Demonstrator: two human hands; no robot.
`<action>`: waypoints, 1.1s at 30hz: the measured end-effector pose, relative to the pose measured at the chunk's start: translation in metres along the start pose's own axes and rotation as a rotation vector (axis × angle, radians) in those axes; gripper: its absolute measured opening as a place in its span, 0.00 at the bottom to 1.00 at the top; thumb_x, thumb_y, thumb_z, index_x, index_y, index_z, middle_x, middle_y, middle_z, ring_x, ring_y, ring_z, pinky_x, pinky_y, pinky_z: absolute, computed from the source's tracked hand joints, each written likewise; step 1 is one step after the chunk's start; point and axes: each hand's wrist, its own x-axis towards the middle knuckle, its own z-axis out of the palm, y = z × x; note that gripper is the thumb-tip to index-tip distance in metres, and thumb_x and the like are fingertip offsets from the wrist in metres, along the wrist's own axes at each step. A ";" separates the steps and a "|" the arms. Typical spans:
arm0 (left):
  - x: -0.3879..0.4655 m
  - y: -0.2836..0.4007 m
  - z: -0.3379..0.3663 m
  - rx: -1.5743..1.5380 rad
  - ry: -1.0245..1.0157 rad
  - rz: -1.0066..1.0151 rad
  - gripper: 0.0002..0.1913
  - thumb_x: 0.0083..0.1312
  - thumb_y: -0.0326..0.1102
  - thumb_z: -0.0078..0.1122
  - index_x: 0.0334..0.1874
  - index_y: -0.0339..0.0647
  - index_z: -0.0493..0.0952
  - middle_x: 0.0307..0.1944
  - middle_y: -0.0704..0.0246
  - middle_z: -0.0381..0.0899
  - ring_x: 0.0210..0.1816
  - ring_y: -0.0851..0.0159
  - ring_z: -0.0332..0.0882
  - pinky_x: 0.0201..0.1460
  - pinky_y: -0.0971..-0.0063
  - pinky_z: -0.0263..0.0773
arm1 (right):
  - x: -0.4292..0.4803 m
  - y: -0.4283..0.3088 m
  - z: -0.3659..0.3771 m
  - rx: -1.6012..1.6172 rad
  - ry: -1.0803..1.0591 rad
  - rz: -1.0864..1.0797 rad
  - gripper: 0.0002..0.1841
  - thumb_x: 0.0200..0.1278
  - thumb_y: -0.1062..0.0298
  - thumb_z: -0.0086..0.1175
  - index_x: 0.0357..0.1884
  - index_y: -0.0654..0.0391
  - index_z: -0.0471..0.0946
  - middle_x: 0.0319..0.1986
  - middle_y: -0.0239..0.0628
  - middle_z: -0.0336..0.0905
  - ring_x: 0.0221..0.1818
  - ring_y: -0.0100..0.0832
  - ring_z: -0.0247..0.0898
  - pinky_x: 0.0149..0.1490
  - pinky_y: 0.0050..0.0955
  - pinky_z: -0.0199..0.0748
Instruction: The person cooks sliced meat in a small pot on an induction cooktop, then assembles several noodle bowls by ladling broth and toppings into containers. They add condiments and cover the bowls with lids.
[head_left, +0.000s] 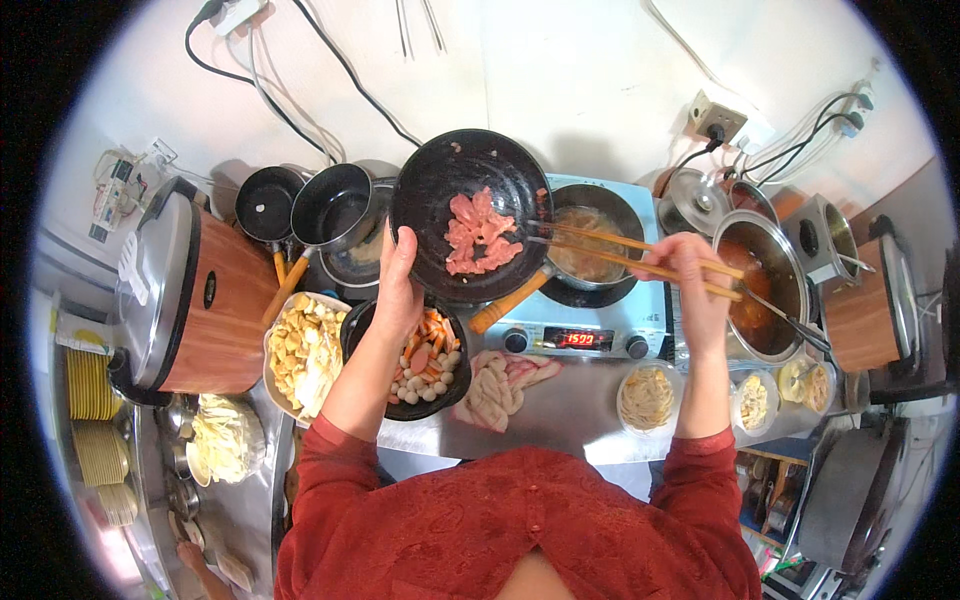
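Observation:
My left hand (399, 292) grips the left rim of a black frying pan (480, 161), tilted up. Several raw pink meat slices (484, 232) lie together on its base. Between the fingers of my right hand (690, 281) is a pair of long wooden chopsticks (607, 247), with tips at the pan's right side, just beside the meat. Partly behind that pan, a saucepan (587, 281) of cloudy broth with a wooden handle (511, 300) sits on a light-blue induction cooker (480, 341), its display lit with red digits.
Below my left forearm is a black pot (431, 411) of balls and orange-white sticks, beside a bowl (271, 379) of cut food. Rightward stand a stockpot (799, 300) of reddish sauce and noodle bowls (646, 397). A cloth (499, 386) lies in front. Another person's hand (191, 556) shows lower left.

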 end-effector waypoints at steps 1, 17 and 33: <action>-0.001 0.000 0.003 0.011 -0.020 0.008 0.38 0.69 0.58 0.54 0.73 0.44 0.55 0.69 0.66 0.62 0.69 0.63 0.61 0.70 0.65 0.57 | -0.001 0.002 0.006 0.024 -0.038 0.006 0.17 0.77 0.59 0.43 0.39 0.64 0.74 0.32 0.39 0.77 0.34 0.31 0.79 0.42 0.30 0.80; -0.001 -0.011 0.017 -0.050 0.027 -0.072 0.35 0.70 0.58 0.51 0.72 0.44 0.58 0.68 0.67 0.64 0.67 0.62 0.63 0.69 0.63 0.60 | -0.004 0.035 -0.009 0.293 0.243 -0.068 0.19 0.77 0.53 0.39 0.37 0.60 0.70 0.33 0.41 0.77 0.36 0.42 0.82 0.46 0.40 0.83; 0.001 -0.007 -0.023 -0.055 0.148 -0.093 0.38 0.68 0.60 0.54 0.72 0.46 0.57 0.69 0.68 0.64 0.68 0.63 0.62 0.70 0.62 0.57 | 0.004 0.078 -0.037 -0.075 0.219 0.134 0.13 0.74 0.64 0.48 0.34 0.63 0.77 0.28 0.33 0.78 0.30 0.23 0.78 0.36 0.21 0.77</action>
